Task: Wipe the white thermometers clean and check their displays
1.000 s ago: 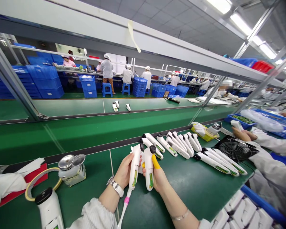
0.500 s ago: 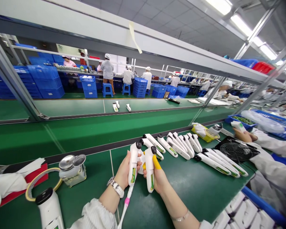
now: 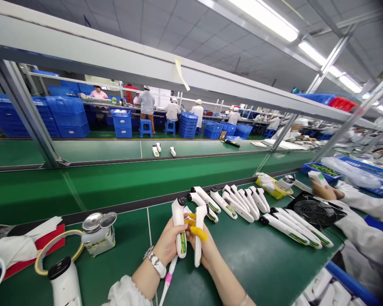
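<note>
My left hand is closed around a white forehead thermometer with a black head; green circuitry shows in its open handle slot. Beside it, my right hand grips a second thermometer, turned more edge-on, with yellow finger cots on some fingers. The fingers of both hands meet between the two handles, where a bit of white material is partly hidden. Below my left hand extends a thin white stick with a pink band, like a toothbrush handle; whether the hand holds it, I cannot tell.
Several thermometers lie in rows to the right, near a black fan and a yellow tray. On the left are a dispenser jar, a tape roll and another thermometer. A co-worker's hand is at far right.
The right thermometer has turned more edge-on, and my right fingers have shifted across its handle toward the left hand. The left thermometer sits slightly lower. The camera view has tilted up slightly.
</note>
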